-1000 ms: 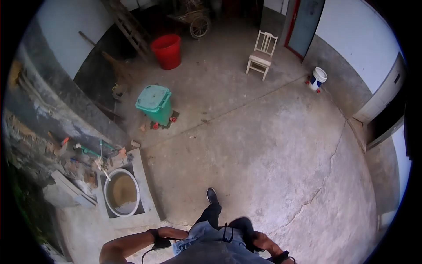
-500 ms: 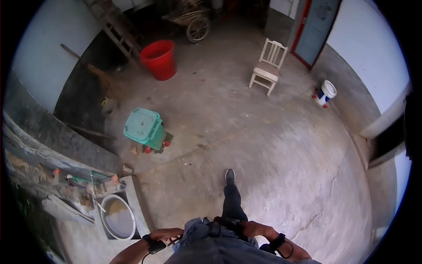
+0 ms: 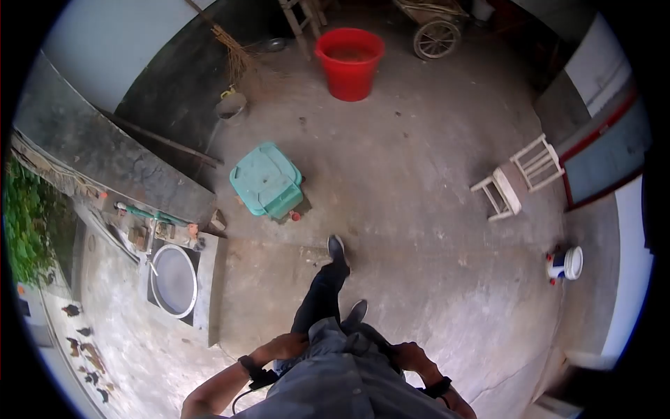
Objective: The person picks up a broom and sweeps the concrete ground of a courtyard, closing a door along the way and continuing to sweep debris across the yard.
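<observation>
My left hand [image 3: 285, 347] is at my waist, its fingers curled in against the edge of my grey shirt [image 3: 328, 377]. On the other side my right hand [image 3: 412, 356] is closed beside the shirt, and its fingertips are hidden. Each wrist wears a black band, with a cable showing at the left one. Below the shirt show my dark trousers [image 3: 317, 300] and my two shoes, the front shoe [image 3: 336, 248] stepping forward on the concrete floor. Ahead to the left stands a teal lidded bin [image 3: 266, 180] with small red wheels.
Left, a round basin [image 3: 173, 281] sits in a concrete stand below a tap. Farther off are a red tub [image 3: 349, 66], a broom [image 3: 236, 52] and a wheeled cart [image 3: 437, 35]. A chair [image 3: 506, 190] and a white bucket [image 3: 567, 264] stand right. Several chickens [image 3: 87, 349] are far left.
I have walked forward and my view has turned left: the bin, tub, chair and bucket sit farther right. The chickens and green plants have come into view. Both hands stay at my waist.
</observation>
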